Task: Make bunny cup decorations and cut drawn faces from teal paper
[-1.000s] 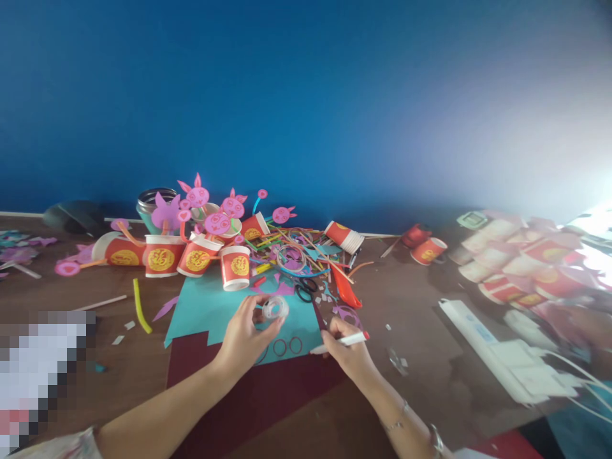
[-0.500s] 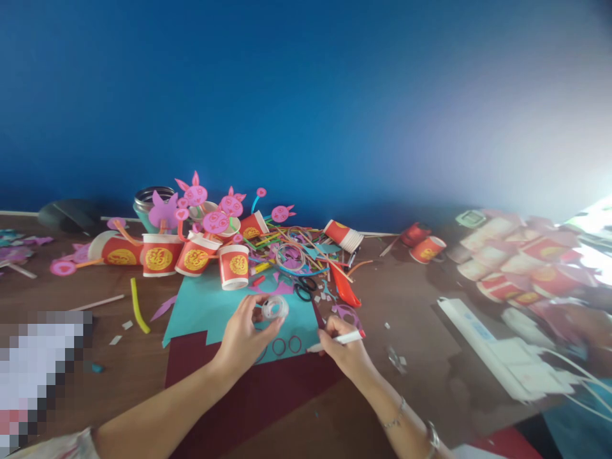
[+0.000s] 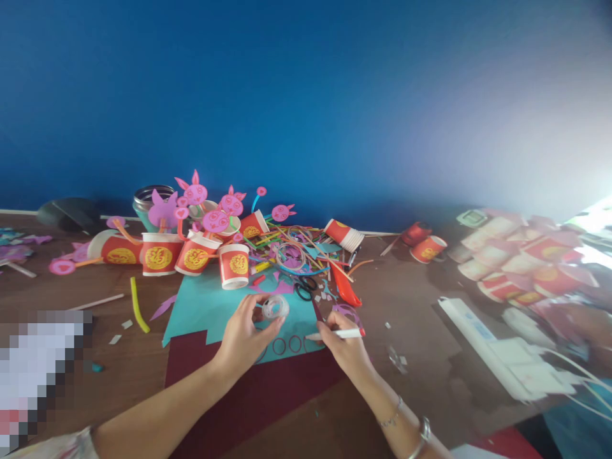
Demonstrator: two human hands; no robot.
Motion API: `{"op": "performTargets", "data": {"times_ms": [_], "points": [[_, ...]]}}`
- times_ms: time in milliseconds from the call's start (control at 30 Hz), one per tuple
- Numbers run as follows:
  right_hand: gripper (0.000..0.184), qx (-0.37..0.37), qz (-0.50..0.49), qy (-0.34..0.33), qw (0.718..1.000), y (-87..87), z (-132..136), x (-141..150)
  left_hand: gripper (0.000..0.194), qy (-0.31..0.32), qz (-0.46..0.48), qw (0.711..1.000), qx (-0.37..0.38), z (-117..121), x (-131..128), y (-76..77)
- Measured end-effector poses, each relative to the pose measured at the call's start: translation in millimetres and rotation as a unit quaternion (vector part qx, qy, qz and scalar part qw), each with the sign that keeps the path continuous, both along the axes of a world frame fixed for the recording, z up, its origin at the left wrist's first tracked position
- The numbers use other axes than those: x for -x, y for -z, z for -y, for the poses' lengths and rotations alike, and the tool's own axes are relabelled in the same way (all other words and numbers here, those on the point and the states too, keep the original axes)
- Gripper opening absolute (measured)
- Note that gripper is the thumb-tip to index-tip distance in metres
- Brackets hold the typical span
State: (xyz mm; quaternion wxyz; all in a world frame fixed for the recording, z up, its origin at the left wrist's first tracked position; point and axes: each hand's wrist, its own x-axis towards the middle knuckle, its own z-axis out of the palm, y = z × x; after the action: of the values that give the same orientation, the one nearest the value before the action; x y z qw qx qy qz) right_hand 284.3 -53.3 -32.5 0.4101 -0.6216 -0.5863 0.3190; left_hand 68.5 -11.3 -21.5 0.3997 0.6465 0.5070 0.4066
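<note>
My left hand (image 3: pixel 248 328) grips a roll of clear tape (image 3: pixel 275 308) between thumb and fingers, above turquoise paper (image 3: pixel 196 312). In my right hand (image 3: pixel 347 344) is a white marker (image 3: pixel 345 333) with a red end, its tip at the paper's lower right edge. Several dark red circles (image 3: pixel 295 345) run in a row along that lower edge; part of the row lies behind my left hand. Beside the marker tip there is a short curved line. Under the turquoise paper lies a dark maroon sheet (image 3: pixel 205 395).
Red paper cups (image 3: pixel 234 268) with pink animal faces stand behind the paper. Black-handled scissors (image 3: pixel 303 290), a red balloon (image 3: pixel 345 287) and a heap of straws and scraps lie close by. On the right are a white power strip (image 3: pixel 471 331) and blurred stacked cups (image 3: pixel 540 261).
My right hand has turned slightly, and the marker tip has shifted a little up and left. A short curve now shows beside the tip. My left hand and the tape roll hold nearly still.
</note>
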Motion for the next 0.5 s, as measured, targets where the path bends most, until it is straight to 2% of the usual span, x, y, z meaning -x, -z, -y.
{"op": "performTargets", "data": {"times_ms": [300, 500], "points": [[0.028, -0.034, 0.017, 0.015, 0.999, -8.6, -1.2, 3.0, 0.034, 0.002, 0.001, 1.0, 0.007, -0.4, 0.0, 2.7], [0.028, -0.033, 0.019, 0.012, 0.999, -6.3, -1.6, 1.7, 0.034, 0.003, 0.002, 1.0, 0.003, -0.5, 0.7, 2.9]]}}
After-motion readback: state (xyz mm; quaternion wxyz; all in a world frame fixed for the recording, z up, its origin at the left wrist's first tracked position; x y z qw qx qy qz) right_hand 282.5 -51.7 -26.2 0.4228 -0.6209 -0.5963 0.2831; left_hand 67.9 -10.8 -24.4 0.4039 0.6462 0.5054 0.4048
